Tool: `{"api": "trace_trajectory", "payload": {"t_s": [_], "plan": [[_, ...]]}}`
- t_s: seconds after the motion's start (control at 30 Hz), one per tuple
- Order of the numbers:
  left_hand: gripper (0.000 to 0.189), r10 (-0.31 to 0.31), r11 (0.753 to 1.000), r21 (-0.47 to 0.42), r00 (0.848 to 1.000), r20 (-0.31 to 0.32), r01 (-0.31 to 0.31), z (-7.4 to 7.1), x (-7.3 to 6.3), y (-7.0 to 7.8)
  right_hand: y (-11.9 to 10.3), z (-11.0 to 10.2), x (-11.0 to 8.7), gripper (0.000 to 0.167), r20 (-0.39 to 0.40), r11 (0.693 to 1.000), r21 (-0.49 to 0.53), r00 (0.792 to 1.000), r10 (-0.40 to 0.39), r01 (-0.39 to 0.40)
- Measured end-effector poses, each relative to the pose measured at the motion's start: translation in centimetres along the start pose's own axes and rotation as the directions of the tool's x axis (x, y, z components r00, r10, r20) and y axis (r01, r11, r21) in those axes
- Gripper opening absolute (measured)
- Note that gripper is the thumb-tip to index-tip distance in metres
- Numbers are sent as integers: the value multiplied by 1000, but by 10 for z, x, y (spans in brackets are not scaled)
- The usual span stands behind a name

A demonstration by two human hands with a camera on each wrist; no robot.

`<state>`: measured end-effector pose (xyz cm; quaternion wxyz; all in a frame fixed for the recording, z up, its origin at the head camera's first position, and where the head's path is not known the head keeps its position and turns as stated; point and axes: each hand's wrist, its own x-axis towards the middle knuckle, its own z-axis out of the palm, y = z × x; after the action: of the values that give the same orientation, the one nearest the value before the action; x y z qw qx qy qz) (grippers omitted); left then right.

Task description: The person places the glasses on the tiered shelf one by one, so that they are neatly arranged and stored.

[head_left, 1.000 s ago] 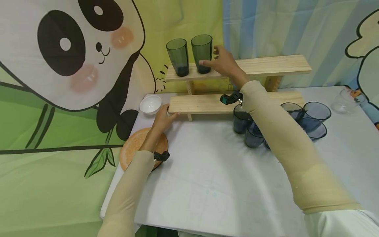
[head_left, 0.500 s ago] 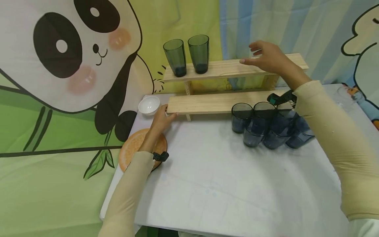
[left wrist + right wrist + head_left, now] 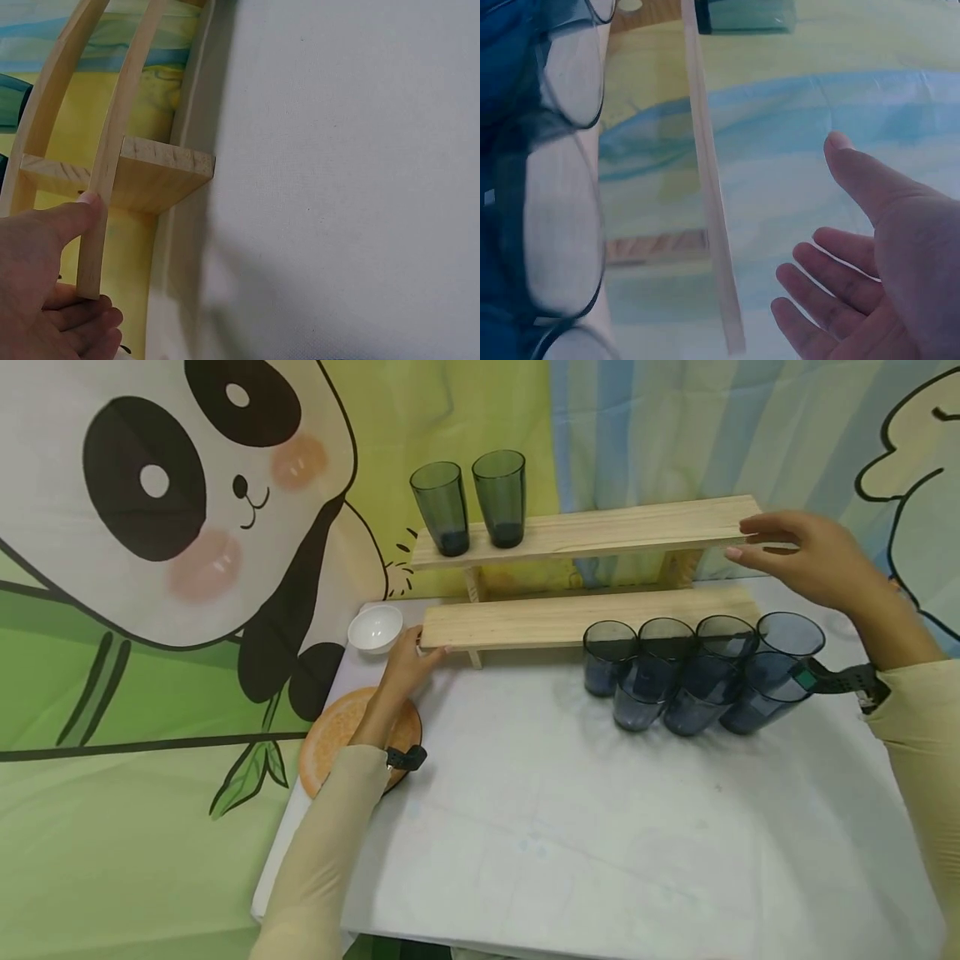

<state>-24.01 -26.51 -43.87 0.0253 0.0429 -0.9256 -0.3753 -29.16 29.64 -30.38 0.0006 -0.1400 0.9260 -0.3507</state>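
My left hand (image 3: 406, 668) grips the left end of the lower board of a two-tier wooden shelf (image 3: 517, 622); in the left wrist view the thumb presses the board's front edge (image 3: 112, 161) and the fingers curl beneath. Just off the right end of the upper board (image 3: 637, 528) hovers my right hand (image 3: 825, 564), its fingers loosely spread and holding nothing. Two tall tinted glasses, a left one (image 3: 441, 510) and a right one (image 3: 501, 500), stand upright side by side on the left part of the upper board. Several blue-grey glasses (image 3: 637, 703) cluster in front of the shelf's right half.
A white bowl (image 3: 375, 628) sits left of the shelf. Below it lies an orange round plate (image 3: 330, 743), partly covered by the left forearm. The white-covered table (image 3: 540, 827) ends at a front edge near the body. A printed curtain (image 3: 450, 410) hangs behind.
My right hand has moved from beside the right upper glass rightward, past the upper board's right end. Both glasses up there stay put. The left hand keeps its grip on the lower board.
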Motion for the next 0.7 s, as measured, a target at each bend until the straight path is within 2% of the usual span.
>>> {"api": "trace_trajectory", "payload": {"t_s": [0.23,0.3,0.53,0.63,0.7], "plan": [[77,-7,1000,-16,1000,-2,7,3,0,-1,42,6,-38,67,-82,998,24,995,61,-60],[77,-5,1000,-17,1000,1,5,3,0,-1,55,9,-47,67,-82,996,29,993,86,-84],[79,-2,1000,-27,1000,4,2,4,-1,1,107,21,-75,58,-72,991,107,994,85,-77],[79,-5,1000,-25,1000,6,5,4,0,0,123,30,-84,57,-71,979,157,988,140,-127],[80,-9,1000,-23,1000,6,9,3,0,0,133,35,-88,59,-26,963,229,988,155,-145]]}}
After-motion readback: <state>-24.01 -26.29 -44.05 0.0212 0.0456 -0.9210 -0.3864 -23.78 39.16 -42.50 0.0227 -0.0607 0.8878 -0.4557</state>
